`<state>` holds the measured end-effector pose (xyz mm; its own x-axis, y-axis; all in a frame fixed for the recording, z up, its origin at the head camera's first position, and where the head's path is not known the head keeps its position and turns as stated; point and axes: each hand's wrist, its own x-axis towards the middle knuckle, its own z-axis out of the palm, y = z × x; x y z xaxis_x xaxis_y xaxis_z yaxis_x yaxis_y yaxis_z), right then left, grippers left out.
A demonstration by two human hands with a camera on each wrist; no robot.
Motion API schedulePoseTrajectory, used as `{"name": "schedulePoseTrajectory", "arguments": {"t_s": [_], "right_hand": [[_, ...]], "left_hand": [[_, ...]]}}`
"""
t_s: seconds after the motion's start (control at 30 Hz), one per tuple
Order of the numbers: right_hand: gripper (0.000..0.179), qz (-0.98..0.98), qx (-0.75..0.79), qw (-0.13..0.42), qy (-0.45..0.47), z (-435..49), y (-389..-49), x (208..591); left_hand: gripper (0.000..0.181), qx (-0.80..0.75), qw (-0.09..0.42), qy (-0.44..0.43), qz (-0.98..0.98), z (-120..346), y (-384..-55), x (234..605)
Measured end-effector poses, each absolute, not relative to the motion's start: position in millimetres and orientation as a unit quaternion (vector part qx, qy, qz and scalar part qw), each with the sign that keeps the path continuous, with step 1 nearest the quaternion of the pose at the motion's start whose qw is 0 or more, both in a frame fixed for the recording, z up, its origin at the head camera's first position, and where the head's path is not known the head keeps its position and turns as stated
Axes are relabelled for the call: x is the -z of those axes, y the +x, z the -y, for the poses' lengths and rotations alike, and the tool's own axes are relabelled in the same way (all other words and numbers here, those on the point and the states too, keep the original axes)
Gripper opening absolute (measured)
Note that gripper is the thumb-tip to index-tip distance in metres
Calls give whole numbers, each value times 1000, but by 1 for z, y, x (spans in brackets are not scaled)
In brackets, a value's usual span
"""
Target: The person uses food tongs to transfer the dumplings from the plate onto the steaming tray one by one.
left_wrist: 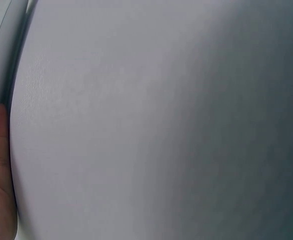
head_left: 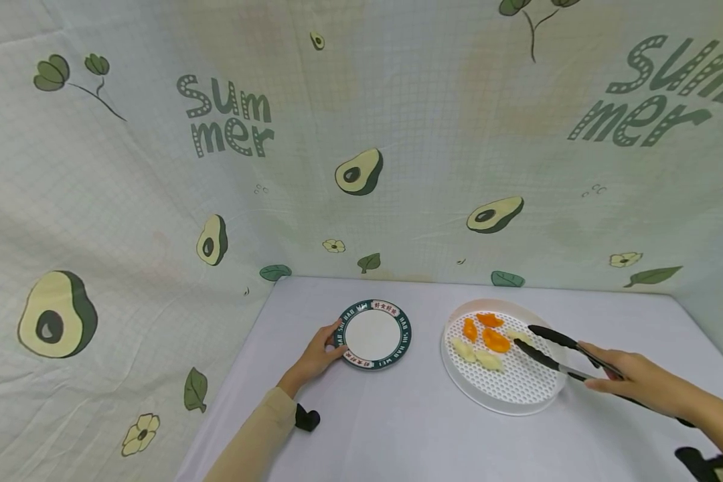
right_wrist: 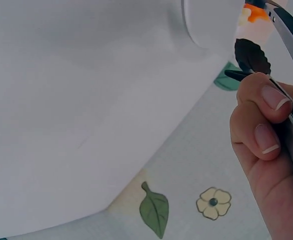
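My left hand (head_left: 313, 358) holds the left edge of a round plate (head_left: 372, 335), thumb on its dark green lettered rim. The left wrist view shows only part of that hand (left_wrist: 0, 200) at the side. My right hand (head_left: 641, 381) grips black-tipped metal tongs (head_left: 537, 354), their jaws spread apart over a round white perforated tray (head_left: 527, 385). On the tray lie several orange pieces (head_left: 496, 340) and pale yellowish pieces (head_left: 489, 360). One pale piece (head_left: 518, 335) sits between the tong tips; whether they touch it I cannot tell. Curled fingers (right_wrist: 266, 115) hold the tongs in the right wrist view.
Plate and tray stand apart on a table with a white cover (head_left: 397, 428). A pale cloth printed with avocados and leaves (head_left: 422, 167) hangs behind the table and along its left side. The table's far edge meets this cloth.
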<state>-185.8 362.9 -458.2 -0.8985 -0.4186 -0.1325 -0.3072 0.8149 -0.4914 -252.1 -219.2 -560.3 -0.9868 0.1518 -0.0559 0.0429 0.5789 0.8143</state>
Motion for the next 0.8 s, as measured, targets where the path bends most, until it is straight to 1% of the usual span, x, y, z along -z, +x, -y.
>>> {"name": "schedulePoseTrajectory", "arguments": {"t_s": [0.47, 0.67, 0.8], "right_hand": [[70, -934, 294, 90, -183, -347, -184, 456], [73, -935, 291, 101, -174, -328, -184, 454], [75, -933, 293, 73, -195, -315, -184, 453]], "left_hand": [[71, -455, 61, 49, -887, 218, -252, 560], [71, -453, 61, 45, -888, 218, -251, 561], [70, -448, 59, 51, -891, 219, -253, 562]]}}
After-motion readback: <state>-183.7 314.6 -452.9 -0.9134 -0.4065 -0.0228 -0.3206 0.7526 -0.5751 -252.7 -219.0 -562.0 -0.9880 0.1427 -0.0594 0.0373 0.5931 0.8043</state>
